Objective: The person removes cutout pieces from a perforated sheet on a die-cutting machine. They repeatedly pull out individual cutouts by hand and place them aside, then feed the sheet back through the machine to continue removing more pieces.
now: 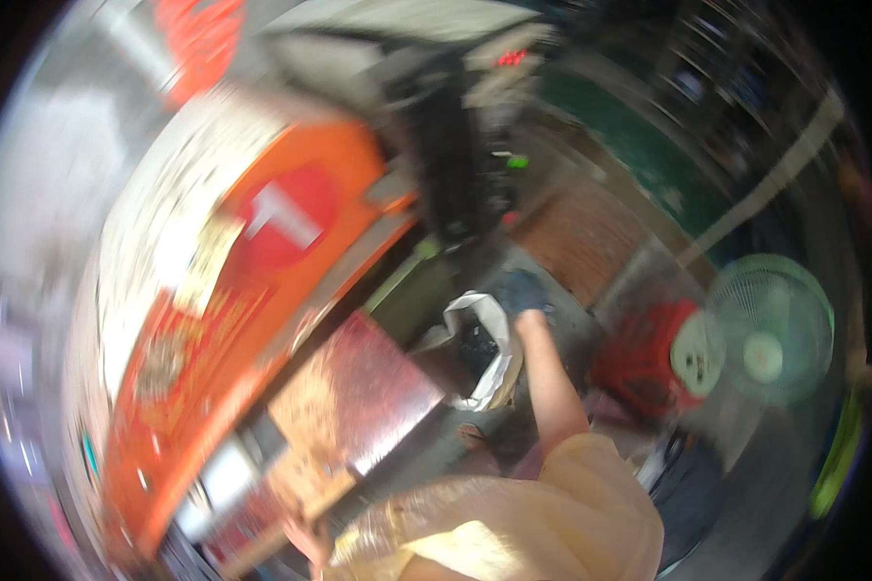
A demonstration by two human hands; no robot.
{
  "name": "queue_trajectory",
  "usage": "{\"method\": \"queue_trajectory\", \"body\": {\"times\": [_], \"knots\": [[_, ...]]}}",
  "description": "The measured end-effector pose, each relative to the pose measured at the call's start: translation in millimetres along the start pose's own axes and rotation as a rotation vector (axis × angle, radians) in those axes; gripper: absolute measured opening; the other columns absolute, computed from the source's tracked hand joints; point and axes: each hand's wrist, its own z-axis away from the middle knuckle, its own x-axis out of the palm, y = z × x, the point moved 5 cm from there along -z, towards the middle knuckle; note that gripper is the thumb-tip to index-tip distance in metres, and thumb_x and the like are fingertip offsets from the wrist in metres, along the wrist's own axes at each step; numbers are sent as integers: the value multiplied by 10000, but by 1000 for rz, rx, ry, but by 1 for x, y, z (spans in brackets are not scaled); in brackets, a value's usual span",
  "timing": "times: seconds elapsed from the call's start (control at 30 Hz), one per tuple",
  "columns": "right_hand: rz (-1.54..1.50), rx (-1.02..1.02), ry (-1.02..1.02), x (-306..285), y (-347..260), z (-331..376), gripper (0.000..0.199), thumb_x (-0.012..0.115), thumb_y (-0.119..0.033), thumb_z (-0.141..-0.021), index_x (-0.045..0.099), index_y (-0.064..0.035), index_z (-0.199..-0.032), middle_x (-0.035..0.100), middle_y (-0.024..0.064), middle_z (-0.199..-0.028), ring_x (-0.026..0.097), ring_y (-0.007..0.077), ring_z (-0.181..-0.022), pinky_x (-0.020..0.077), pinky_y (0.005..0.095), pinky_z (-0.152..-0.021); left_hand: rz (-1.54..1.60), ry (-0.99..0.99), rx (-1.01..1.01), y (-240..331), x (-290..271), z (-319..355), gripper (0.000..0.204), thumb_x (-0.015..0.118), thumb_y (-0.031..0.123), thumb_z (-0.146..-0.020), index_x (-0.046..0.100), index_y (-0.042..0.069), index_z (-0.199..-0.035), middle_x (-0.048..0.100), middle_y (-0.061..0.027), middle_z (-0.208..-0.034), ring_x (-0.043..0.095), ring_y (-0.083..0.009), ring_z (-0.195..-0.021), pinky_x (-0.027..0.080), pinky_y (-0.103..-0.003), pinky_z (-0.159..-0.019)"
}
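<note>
- Currently, the right hand (523, 293), dark blue as if gloved, is just beside the upper right rim of the bag (503, 339); blur hides its fingers, so I cannot tell whether it grips the rim or is free.
- Left and nearer the body from that hand, the bag stands mouth up, with dark contents (477, 347) inside.
- Near the counter (397, 397) is the bare left hand (305, 537); whether it touches the edge or holds anything, I cannot tell.
- Ahead of the left hand is the orange machine (358, 160).
- To the right hand's right are the red crate (639, 358) and, farther out, the fan (763, 356).
- A one-sided pull on the rim could tip the bag and spill its contents, I judge; a wide rightward swing could knock the crate.
</note>
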Motion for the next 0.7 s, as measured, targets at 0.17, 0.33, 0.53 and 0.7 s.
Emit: {"method": "queue_trajectory", "body": {"times": [0.17,0.33,0.53,0.7], "knots": [[1642,-896,-330,-12,30,0,274,456,-257,-935,610,-79,-1075,626,85,-1103,563,193,-990,430,348,-869,-31,-183,-349,-8,14,17,356,764,161,-589,686,104,-932,544,-33,-1212,467,-308,-1139,390,-467,-914],[2589,-1033,-434,-68,83,-3,376,431,-303,-962,526,-80,-1250,550,64,-1252,500,193,-1159,365,357,-1018,-12,-104,-342,-8,4,2,218,757,183,-571,698,148,-777,559,-13,-1201,473,-249,-1167,388,-421,-842],[2475,-1008,-474,-68,56,6,406,373,-268,-978,492,-61,-1306,500,93,-1340,462,258,-1228,339,384,-1043,30,-146,-315,-8,-3,-8,243,763,138,-545,688,135,-776,570,-31,-1209,498,-290,-1136,406,-440,-858],[-99,-281,70,-46,-30,-23,200,490,-177,-896,642,-49,-909,636,111,-890,555,153,-746,455,314,-689,31,38,-204,-7,3,-21,169,765,112,-535,684,99,-682,596,-62,-1167,502,-350,-1128,410,-446,-897]]}}
